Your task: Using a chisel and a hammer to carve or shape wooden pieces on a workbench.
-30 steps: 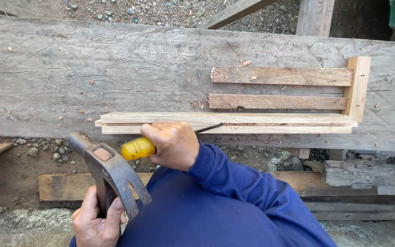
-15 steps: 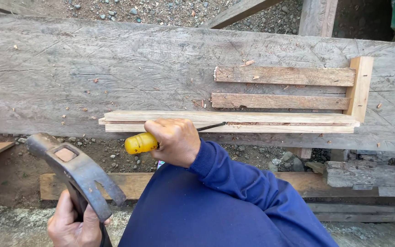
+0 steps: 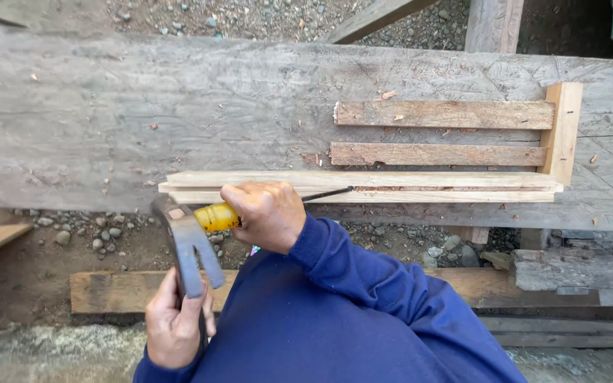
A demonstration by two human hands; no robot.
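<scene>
Strike square. With the left hand wrapped tight round the shaft of the claw hammer, bring the flat face, not the claw, straight onto the butt of the yellow-handled chisel, just beside the hammer head at this instant and perhaps touching.

Clench the right hand full round that yellow handle, knuckles up, fingers well clear of the butt to avoid a glancing blow.

Hold the dark blade flat and in line with the seam between the pale wood strips, stacked along the near edge of the weathered table and butted at the far end against the upright stop. Depth of the tip in that seam: impossible to tell from here, so judge by feel.

Favour short, light taps over a big swing; thin strips, likely to split or slide. Drive toward the stop, pressing the strips against it. Watch the tip, not the hammer. Leave the two darker battens behind the strips alone.
</scene>
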